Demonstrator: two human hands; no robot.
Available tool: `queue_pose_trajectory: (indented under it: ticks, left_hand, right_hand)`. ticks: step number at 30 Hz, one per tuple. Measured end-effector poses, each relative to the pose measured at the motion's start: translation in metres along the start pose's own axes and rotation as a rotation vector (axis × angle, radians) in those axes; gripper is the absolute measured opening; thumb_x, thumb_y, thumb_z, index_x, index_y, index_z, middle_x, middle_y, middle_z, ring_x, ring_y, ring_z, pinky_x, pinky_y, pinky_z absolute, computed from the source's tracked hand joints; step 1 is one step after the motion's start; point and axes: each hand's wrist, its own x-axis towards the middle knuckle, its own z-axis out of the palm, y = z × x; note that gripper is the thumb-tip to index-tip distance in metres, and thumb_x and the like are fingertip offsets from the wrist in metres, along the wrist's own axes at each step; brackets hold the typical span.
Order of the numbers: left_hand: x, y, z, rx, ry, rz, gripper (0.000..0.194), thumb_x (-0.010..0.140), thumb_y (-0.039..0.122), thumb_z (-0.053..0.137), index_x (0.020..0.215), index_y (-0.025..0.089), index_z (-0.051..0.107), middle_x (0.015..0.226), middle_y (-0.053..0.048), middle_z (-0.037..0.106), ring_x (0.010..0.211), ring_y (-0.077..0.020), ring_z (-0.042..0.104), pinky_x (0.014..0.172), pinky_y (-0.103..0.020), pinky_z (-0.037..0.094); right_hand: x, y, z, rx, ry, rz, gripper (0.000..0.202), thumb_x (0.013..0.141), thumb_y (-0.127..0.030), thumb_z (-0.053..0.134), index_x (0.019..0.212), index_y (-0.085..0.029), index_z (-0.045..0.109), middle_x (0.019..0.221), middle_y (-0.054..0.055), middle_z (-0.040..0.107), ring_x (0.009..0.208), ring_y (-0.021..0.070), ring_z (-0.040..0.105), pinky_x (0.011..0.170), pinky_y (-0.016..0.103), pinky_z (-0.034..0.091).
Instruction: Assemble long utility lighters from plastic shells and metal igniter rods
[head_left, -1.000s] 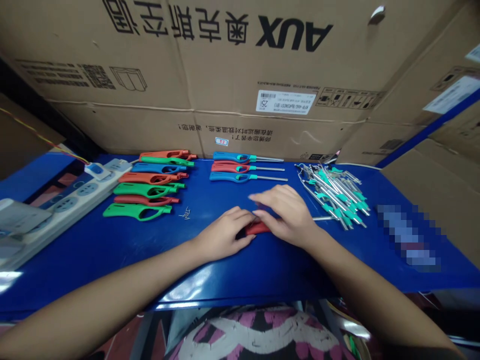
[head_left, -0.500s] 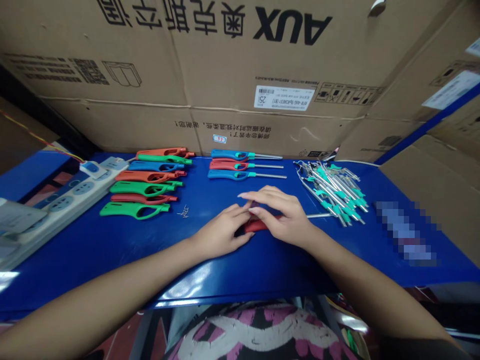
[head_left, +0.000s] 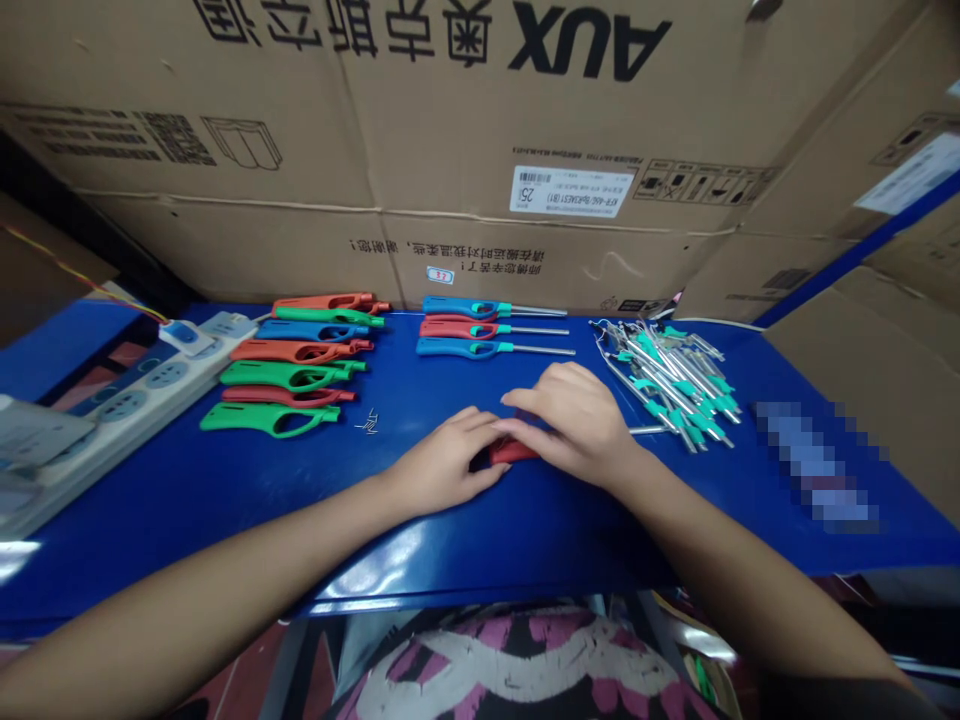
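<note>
A red long-reach lighter (head_left: 513, 451) lies on the blue table (head_left: 465, 550), mostly covered by my hands; its metal tube sticks out to the right. My left hand (head_left: 452, 457) grips the handle end, fingers over the far side and thumb on the near side. Over the lighter's middle, my right hand (head_left: 574, 425) is curled with its fingers pressing down on it. Several small screws (head_left: 368, 423) lie loose left of my left hand. Beyond my hands, blue and red lighters (head_left: 463, 347) with tubes fitted lie in a row.
Several coloured lighter handles (head_left: 274, 418) lie stacked in a column at the left, beside a white power strip (head_left: 124, 405). A heap of metal tubes with green parts (head_left: 675, 385) is at the right. A large cardboard box (head_left: 442, 130) walls off the back. A blurred-out patch (head_left: 817, 468) sits far right.
My right hand's fingers have curled in and its knuckles have risen over the lighter. My left hand has stayed in place. The view has shifted very slightly.
</note>
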Motion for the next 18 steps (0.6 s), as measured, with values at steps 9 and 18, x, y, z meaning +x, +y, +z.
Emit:
queue_pose_trajectory:
  ticks: [9,18]
  left_hand:
    - [-0.0004,-0.0002,0.0001,0.004,0.002,0.003,0.021,0.089,0.020,0.064,0.110,0.018,0.061,0.106,-0.008,0.065,0.100,-0.0233,0.059,0.091,-0.040,0.050]
    - [0.0000,-0.0002,-0.0006,-0.003,-0.006,0.003,0.026,0.090,0.023,0.064,0.115,0.019,0.060,0.112,-0.009,0.065,0.105,-0.0245,0.060,0.095,-0.043,0.049]
  right_hand:
    - [-0.0005,-0.0007,-0.0014,0.090,0.021,-0.005,0.023,0.093,-0.020,0.064,0.114,-0.013,0.067,0.087,0.008,0.072,0.081,0.0186,0.064,0.078,0.037,0.054]
    - [0.0006,0.0007,-0.0003,0.157,0.062,-0.004,0.025,0.094,-0.016,0.059,0.118,-0.019,0.066,0.087,0.005,0.073,0.081,0.0170,0.065,0.078,0.037,0.056]
